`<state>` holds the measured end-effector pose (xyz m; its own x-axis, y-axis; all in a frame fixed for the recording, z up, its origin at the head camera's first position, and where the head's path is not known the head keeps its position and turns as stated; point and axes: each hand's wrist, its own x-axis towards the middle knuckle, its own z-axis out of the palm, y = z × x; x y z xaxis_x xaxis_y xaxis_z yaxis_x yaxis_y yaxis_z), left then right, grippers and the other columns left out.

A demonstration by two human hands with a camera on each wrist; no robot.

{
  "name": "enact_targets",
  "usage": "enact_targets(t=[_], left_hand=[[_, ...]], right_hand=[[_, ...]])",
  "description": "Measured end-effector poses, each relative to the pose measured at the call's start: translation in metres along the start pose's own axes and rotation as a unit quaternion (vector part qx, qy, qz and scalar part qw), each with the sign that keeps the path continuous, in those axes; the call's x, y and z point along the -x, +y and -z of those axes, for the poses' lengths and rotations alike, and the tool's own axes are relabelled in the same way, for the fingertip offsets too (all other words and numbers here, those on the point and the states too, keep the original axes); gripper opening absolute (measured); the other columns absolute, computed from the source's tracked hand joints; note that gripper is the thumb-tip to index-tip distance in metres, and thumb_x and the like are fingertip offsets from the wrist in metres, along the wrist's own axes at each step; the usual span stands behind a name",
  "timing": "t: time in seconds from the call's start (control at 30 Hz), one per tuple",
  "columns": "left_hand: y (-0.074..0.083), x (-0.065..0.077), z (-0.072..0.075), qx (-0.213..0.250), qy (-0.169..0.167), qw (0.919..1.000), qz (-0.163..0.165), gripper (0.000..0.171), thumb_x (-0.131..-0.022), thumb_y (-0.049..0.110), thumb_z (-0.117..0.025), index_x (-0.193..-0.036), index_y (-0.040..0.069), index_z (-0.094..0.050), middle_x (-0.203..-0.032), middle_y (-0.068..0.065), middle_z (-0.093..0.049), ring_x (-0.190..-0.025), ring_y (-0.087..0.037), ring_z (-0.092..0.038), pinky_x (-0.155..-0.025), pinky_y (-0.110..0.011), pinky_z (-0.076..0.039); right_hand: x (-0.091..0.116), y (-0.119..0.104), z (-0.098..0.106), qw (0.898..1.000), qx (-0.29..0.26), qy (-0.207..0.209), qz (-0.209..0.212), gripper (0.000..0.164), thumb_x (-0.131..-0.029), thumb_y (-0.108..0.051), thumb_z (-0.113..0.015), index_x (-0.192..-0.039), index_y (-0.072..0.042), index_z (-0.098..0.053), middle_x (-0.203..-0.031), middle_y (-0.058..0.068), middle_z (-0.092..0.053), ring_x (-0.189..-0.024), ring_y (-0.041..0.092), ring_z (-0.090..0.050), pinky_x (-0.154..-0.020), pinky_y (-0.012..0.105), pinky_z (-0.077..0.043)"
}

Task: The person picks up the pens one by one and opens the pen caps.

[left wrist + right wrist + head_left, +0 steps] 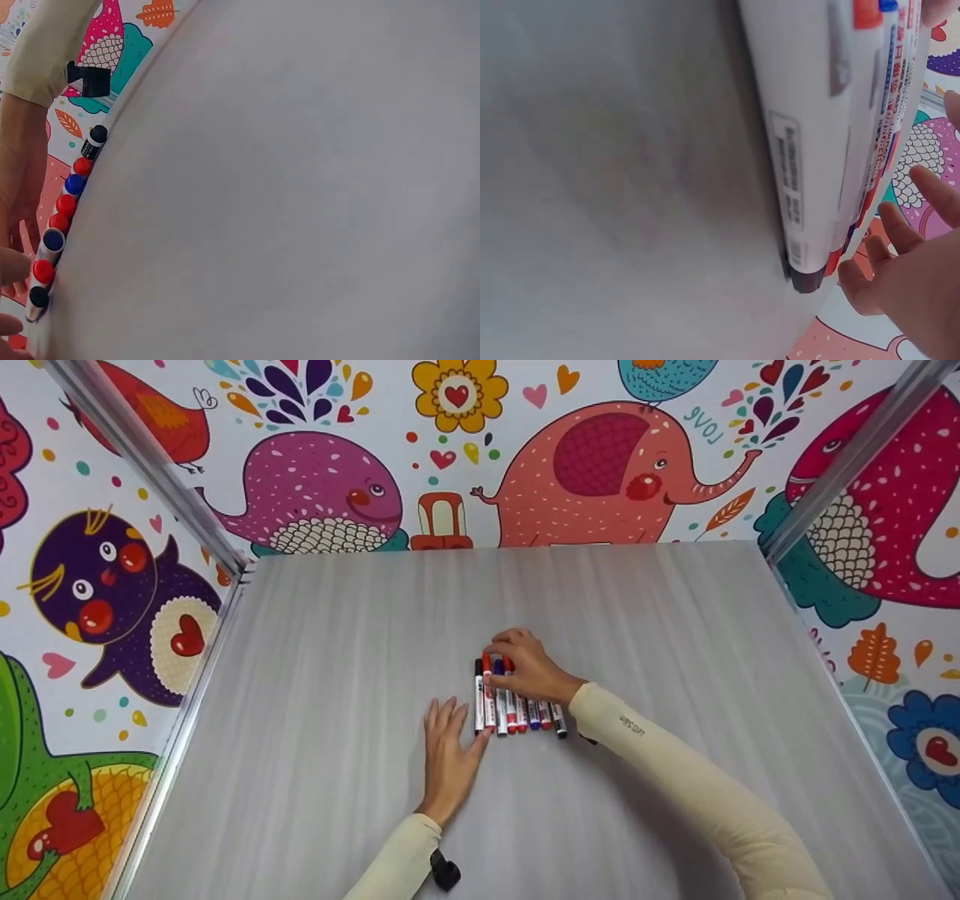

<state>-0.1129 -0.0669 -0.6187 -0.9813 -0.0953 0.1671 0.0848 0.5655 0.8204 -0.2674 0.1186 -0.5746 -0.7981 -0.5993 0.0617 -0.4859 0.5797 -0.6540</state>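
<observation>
Several whiteboard markers [523,720] lie side by side in a row on the table, with white barrels and red, blue or black ends. My right hand [531,669] arches over the row's far side, thumb and fingers bent at the capped end of a red marker [489,714], second from the left. Left of it lies a black-capped marker [479,706]. My left hand [450,757] rests on the table beside the row's left end, fingers straight, thumb tip right at the red marker's near end. In the right wrist view a black-ended marker [802,150] is closest.
A grey wood-grain table [337,645] lies under the markers. Cartoon-printed walls [465,450] rise at the back and both sides, with metal posts [150,465] in the corners. A black wrist camera [445,871] sits at the left sleeve.
</observation>
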Motion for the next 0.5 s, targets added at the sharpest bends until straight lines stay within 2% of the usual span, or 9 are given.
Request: enact_targets(t=[0.27,0.5], left_hand=[[-0.001,0.001,-0.002,-0.028,0.002,0.9992,-0.026,0.045,-0.098,0.017,-0.084,-0.136,-0.004,-0.073,-0.164,-0.025,-0.051,-0.164,-0.050,-0.023,-0.131,-0.068,-0.012],[-0.001,-0.001,-0.004,-0.049,0.010,0.9983,-0.028,0.042,-0.095,0.014,-0.088,-0.131,-0.004,-0.076,-0.162,-0.025,-0.053,-0.162,-0.051,-0.026,-0.130,-0.069,-0.016]], right_hand=[[-0.006,0.003,-0.010,0.999,0.031,-0.006,0.019,0.052,-0.099,-0.034,-0.084,-0.140,-0.004,-0.073,-0.153,0.022,-0.056,-0.147,0.041,-0.042,-0.123,0.067,-0.030],[-0.007,0.001,-0.013,0.999,0.038,-0.019,0.007,0.058,-0.101,-0.037,-0.082,-0.149,-0.007,-0.067,-0.158,0.021,-0.052,-0.151,0.040,-0.039,-0.126,0.065,-0.027]])
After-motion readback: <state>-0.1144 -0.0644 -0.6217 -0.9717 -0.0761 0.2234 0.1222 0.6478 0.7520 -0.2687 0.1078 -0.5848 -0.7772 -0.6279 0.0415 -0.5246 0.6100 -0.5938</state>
